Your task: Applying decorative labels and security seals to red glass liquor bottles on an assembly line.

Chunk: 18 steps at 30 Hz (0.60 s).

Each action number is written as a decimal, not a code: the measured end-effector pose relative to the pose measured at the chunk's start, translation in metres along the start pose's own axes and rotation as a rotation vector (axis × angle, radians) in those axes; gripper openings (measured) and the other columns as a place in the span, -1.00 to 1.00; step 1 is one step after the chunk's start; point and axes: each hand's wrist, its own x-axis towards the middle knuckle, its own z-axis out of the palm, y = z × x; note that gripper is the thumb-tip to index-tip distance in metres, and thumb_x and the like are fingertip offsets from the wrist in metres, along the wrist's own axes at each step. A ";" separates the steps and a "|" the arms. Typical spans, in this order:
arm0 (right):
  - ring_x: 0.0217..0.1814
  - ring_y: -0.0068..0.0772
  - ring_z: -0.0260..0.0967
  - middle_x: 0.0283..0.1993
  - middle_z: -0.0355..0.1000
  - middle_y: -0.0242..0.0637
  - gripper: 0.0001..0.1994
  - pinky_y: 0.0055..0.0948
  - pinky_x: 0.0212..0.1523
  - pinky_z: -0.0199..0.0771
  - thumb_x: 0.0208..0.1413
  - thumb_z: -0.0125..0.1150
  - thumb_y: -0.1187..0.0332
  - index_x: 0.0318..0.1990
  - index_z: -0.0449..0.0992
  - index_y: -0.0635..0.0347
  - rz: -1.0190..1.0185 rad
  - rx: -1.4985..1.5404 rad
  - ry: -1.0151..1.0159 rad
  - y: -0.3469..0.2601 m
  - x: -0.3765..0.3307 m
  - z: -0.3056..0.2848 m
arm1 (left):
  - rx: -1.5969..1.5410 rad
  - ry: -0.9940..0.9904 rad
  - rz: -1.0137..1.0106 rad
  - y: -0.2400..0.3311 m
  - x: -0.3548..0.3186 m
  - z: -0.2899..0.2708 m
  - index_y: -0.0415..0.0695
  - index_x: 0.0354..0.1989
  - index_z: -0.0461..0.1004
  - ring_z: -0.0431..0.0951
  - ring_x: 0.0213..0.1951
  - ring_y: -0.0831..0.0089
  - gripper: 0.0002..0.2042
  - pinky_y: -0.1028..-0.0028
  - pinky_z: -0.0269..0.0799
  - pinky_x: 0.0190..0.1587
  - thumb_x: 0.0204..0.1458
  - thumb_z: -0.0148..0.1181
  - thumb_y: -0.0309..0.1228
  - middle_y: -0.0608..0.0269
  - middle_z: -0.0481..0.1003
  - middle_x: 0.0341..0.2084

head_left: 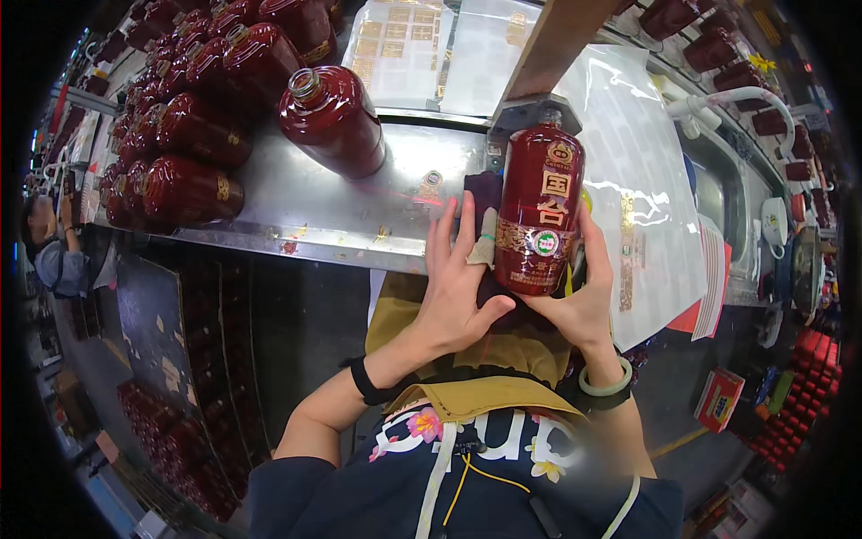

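Observation:
A dark red glass bottle (532, 171) with gold lettering, a patterned gold band and a small round white-and-green label lies with its neck pointing away from me. My right hand (585, 301) holds it near the base, thumb and fingers around its right side and bottom. To the left of the bottle, my left hand (453, 292) is stretched out with its fingers spread, a beige wrap (482, 241) on one finger. It grips nothing. A dark cloth (485, 190) lies between that hand and the bottle. Another red bottle (341, 130), without gold lettering in sight, stands on the metal bench (413, 166).
Many red bottles (202, 126) are crowded on the bench at the left. Sheets of gold decals (395, 45) lie at the back, and a large translucent sheet (642, 198) covers the right side. A wooden post (548, 54) rises behind the held bottle. A person (58, 251) is at far left.

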 end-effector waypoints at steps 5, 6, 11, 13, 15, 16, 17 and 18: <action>0.34 -0.07 0.41 0.27 0.44 0.01 0.07 -0.20 0.35 0.38 -0.30 0.75 0.30 0.44 0.26 0.41 0.102 0.275 -0.014 -0.012 0.003 -0.017 | 0.234 -0.083 0.135 0.009 0.007 -0.010 -0.27 0.48 0.21 -0.22 0.55 -0.36 0.04 -0.26 -0.24 0.47 0.03 0.23 0.36 -0.34 -0.24 0.58; 0.34 -0.07 0.41 0.27 0.44 0.01 0.07 -0.20 0.35 0.38 -0.30 0.75 0.30 0.44 0.26 0.41 0.104 0.272 -0.001 -0.016 0.005 -0.020 | 0.177 -0.057 0.129 0.015 0.010 -0.010 -0.28 0.47 0.21 -0.19 0.54 -0.35 0.06 -0.25 -0.22 0.47 -0.03 0.36 0.30 -0.33 -0.22 0.57; 0.40 -0.03 0.32 0.32 0.32 0.00 0.07 -0.20 0.39 0.32 -0.30 0.76 0.21 0.45 0.28 0.26 -0.006 -0.031 -0.053 -0.017 0.001 -0.020 | 0.129 0.183 0.221 0.026 0.018 -0.011 -0.29 0.39 0.31 0.28 0.32 -0.12 -0.08 0.03 0.26 0.34 -0.21 0.65 -0.28 -0.15 0.20 0.43; 0.38 -0.08 0.32 0.28 0.34 -0.05 0.00 -0.21 0.39 0.29 -0.24 0.74 0.22 0.42 0.32 0.25 0.029 0.056 -0.075 -0.018 0.001 -0.027 | 0.138 0.187 0.281 0.020 0.022 -0.007 -0.30 0.37 0.32 0.31 0.31 -0.06 -0.09 0.05 0.26 0.33 -0.22 0.65 -0.31 -0.12 0.27 0.38; 0.36 -0.16 0.32 0.25 0.37 -0.09 -0.22 -0.23 0.37 0.29 -0.04 0.62 0.30 0.36 0.39 0.25 0.157 0.203 -0.056 -0.013 0.002 -0.026 | 0.085 0.203 0.329 0.023 0.030 -0.007 -0.35 0.27 0.44 0.46 0.21 -0.07 -0.24 0.10 0.45 0.22 -0.22 0.58 -0.49 -0.13 0.37 0.32; 0.13 -0.42 0.39 0.14 0.40 -0.23 -0.37 -0.43 0.17 0.37 0.13 0.50 0.33 0.35 0.40 0.23 0.229 0.330 0.021 -0.011 0.002 -0.019 | 0.083 0.189 0.337 0.021 0.030 -0.005 -0.35 0.27 0.44 0.46 0.21 -0.07 -0.24 0.10 0.45 0.22 -0.22 0.58 -0.49 -0.13 0.37 0.32; -0.02 -0.56 0.33 0.05 0.38 -0.34 -0.40 -0.54 0.04 0.33 0.19 0.45 0.33 0.35 0.40 0.22 0.315 0.431 0.067 -0.008 0.003 -0.014 | 0.082 0.209 0.342 0.018 0.028 -0.003 -0.36 0.26 0.45 0.46 0.23 -0.10 -0.26 0.09 0.45 0.24 -0.22 0.58 -0.50 -0.14 0.38 0.31; -0.16 -0.70 0.27 -0.05 0.37 -0.44 -0.44 -0.65 -0.08 0.28 0.24 0.41 0.32 0.36 0.40 0.22 0.402 0.534 0.110 -0.004 0.002 -0.009 | 0.081 0.231 0.345 0.015 0.026 -0.001 -0.37 0.25 0.45 0.46 0.25 -0.13 -0.27 0.09 0.45 0.25 -0.22 0.57 -0.52 -0.16 0.39 0.31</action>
